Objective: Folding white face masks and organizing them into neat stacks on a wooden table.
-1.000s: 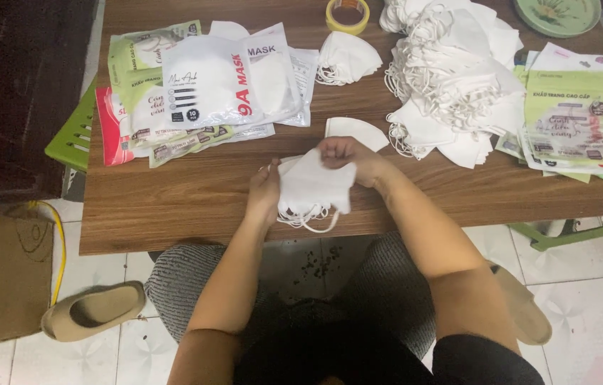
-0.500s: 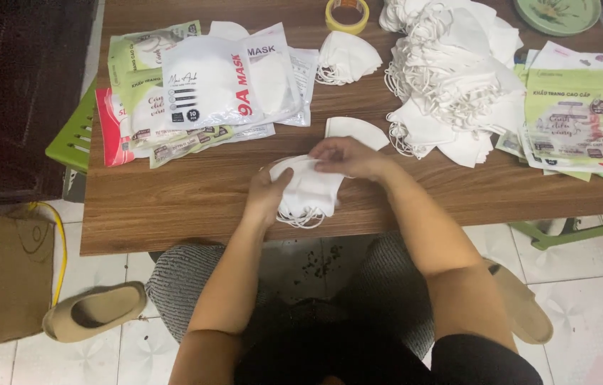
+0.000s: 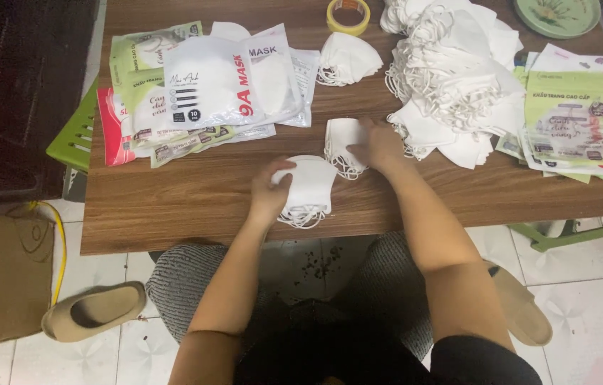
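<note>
Near the middle of the frame, the left hand [image 3: 271, 191] pressed closed on a small stack of white masks [image 3: 307, 190] on the table [image 3: 194, 196], while the right hand [image 3: 380, 145] closed its fingers on one more mask [image 3: 341, 139] just above, so gathering looked underway and lifting that mask onto the stack likely called for care.

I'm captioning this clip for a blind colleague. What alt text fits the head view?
Seen from above, a seated person's left hand holds a stack of white masks at the edge of a wooden table, while the right hand touches another mask. A mask pile and packets lie behind.
</note>
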